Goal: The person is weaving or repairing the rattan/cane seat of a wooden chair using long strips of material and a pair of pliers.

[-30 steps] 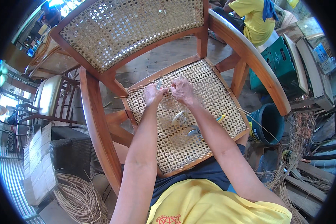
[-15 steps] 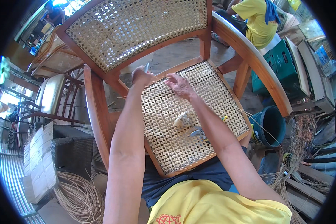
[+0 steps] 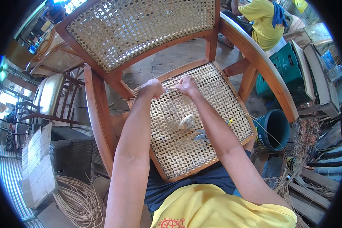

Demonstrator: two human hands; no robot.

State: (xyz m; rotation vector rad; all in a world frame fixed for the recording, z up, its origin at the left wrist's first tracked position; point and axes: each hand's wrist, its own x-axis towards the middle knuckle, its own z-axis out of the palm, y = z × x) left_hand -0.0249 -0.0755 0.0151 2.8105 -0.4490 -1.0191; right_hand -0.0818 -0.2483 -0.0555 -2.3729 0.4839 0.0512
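A wooden armchair [image 3: 268, 70] fills the view, its woven cane seat [image 3: 171, 141] right at the person's lap. Near the far rail, left hand [image 3: 152, 89] and right hand [image 3: 187, 86] hover close, both curled in; what the right grips, I can't tell. Mid-seat, a pale lump [image 3: 186, 123]! And a grey tool tip [image 3: 166, 91] pokes from the left's grasp.

Left hand [image 3: 152, 89] and right hand [image 3: 187, 86] curled over a cane seat [image 3: 212, 99], near its far edge.
The left was nearer the far-left corner; a pale bundle [image 3: 186, 122] and grey tool [image 3: 201, 136] lay around mid-seat.
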